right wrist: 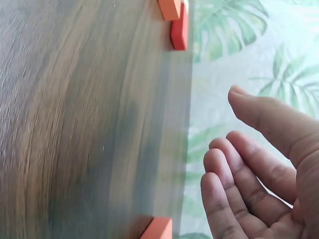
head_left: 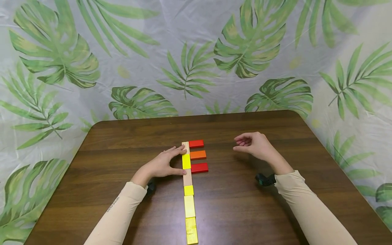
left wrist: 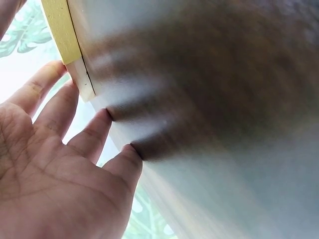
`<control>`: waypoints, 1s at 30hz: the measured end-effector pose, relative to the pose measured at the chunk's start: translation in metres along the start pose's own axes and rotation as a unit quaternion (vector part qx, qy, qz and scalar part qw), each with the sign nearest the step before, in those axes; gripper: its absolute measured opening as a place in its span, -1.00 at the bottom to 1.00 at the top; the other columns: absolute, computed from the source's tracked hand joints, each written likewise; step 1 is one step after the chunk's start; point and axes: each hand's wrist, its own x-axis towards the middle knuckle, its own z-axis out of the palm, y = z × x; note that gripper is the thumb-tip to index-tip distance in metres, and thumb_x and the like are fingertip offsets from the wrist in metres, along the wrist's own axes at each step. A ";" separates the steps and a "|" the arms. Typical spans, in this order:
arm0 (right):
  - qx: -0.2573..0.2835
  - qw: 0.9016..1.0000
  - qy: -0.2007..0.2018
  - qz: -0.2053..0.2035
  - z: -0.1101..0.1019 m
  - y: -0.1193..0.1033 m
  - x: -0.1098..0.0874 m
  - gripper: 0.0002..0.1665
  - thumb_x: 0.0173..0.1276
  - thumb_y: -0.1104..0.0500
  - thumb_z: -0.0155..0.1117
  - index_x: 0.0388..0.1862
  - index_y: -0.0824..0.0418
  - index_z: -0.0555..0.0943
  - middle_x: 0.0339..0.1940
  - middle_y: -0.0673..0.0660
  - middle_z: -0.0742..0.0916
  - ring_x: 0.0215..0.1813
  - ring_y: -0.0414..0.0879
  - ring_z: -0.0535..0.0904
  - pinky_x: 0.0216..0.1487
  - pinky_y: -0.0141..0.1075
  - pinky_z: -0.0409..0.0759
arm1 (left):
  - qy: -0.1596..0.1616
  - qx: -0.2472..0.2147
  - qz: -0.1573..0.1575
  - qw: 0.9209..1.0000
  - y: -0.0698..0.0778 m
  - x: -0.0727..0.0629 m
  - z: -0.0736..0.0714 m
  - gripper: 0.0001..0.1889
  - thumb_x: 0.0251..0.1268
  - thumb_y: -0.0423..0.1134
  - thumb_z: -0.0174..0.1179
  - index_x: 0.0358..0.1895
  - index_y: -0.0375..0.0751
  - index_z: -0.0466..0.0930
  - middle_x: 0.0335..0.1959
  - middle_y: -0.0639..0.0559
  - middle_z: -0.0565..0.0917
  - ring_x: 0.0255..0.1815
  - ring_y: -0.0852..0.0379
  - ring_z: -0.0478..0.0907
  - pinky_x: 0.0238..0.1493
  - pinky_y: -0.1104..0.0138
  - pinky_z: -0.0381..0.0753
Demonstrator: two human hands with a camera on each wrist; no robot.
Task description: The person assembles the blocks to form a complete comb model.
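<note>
My left hand (head_left: pixel 163 163) reaches over the far part of a straight row of flat wooden blocks, fingers spread. Its thumb tip is on a plain wood block (head_left: pixel 188 179), and the index fingertip is at the plain block (head_left: pixel 185 144) at the far end. A bright yellow block (head_left: pixel 186 161) lies between them. In the left wrist view, fingertips meet the side of the row's plain end block (left wrist: pixel 81 79). My right hand (head_left: pixel 254 144) hovers right of the row, fingers loosely curled, holding nothing. Nearest to it are a red block (head_left: pixel 196 143), an orange block (head_left: pixel 198 155) and a darker red block (head_left: pixel 199 168).
Those three blocks stick out rightward from the row, with gaps between them. Nearer me the row continues with a small yellow block (head_left: pixel 189 190), a pale yellow block (head_left: pixel 190 206) and a longer yellow block (head_left: pixel 191 230). A leaf-patterned cloth (head_left: pixel 196 102) hangs behind the brown table (head_left: pixel 101 170).
</note>
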 end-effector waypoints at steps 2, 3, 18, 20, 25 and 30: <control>-0.002 1.000 0.010 0.005 -0.002 0.002 -0.002 -0.45 0.35 0.01 0.63 0.18 0.31 0.76 -0.04 0.20 0.86 -0.07 -0.07 0.77 -0.07 -0.44 0.69 | 0.000 0.000 0.000 1.000 0.000 0.000 0.000 -0.12 0.31 0.15 0.51 0.62 -0.08 0.40 0.77 -0.05 0.21 0.80 -0.27 0.02 0.72 -0.34 0.03; -0.003 1.000 0.017 0.007 -0.004 0.003 -0.002 -0.45 0.35 0.01 0.63 0.19 0.31 0.76 -0.04 0.21 0.86 -0.08 -0.07 0.77 -0.08 -0.46 0.68 | 0.000 0.000 0.000 1.000 0.000 0.000 0.000 -0.12 0.31 0.15 0.51 0.62 -0.07 0.40 0.77 -0.05 0.21 0.80 -0.27 0.02 0.72 -0.34 0.03; -0.005 0.997 0.064 0.053 -0.024 0.027 -0.013 -0.41 0.38 -0.04 0.59 0.24 0.28 0.74 0.05 0.29 0.84 -0.04 -0.06 0.76 -0.13 -0.55 0.64 | -0.002 0.002 0.000 1.000 0.000 0.001 -0.001 -0.11 0.30 0.16 0.51 0.63 -0.08 0.39 0.77 -0.04 0.21 0.80 -0.27 0.03 0.72 -0.34 0.02; -0.010 0.996 0.065 0.060 -0.027 0.030 -0.015 -0.38 0.40 -0.07 0.58 0.27 0.28 0.73 0.08 0.30 0.84 0.00 -0.02 0.76 -0.12 -0.57 0.62 | -0.001 0.002 0.002 1.000 0.001 0.000 -0.001 -0.11 0.30 0.16 0.51 0.62 -0.09 0.39 0.77 -0.06 0.22 0.80 -0.29 0.04 0.71 -0.35 0.03; -0.023 0.995 0.072 0.070 -0.031 0.039 -0.019 -0.35 0.40 -0.10 0.57 0.27 0.30 0.72 0.09 0.32 0.83 0.02 0.00 0.76 -0.12 -0.60 0.59 | -0.001 -0.002 0.001 1.000 0.002 -0.001 -0.002 -0.11 0.30 0.15 0.51 0.62 -0.10 0.40 0.76 -0.06 0.22 0.80 -0.28 0.03 0.72 -0.34 0.03; -0.041 0.993 0.075 0.079 -0.032 0.046 -0.022 -0.34 0.38 -0.10 0.58 0.27 0.32 0.72 0.08 0.32 0.83 0.03 0.03 0.76 -0.12 -0.59 0.56 | -0.001 -0.001 0.001 1.000 0.003 -0.002 -0.002 -0.12 0.30 0.15 0.51 0.62 -0.09 0.40 0.76 -0.06 0.22 0.80 -0.27 0.04 0.71 -0.35 0.04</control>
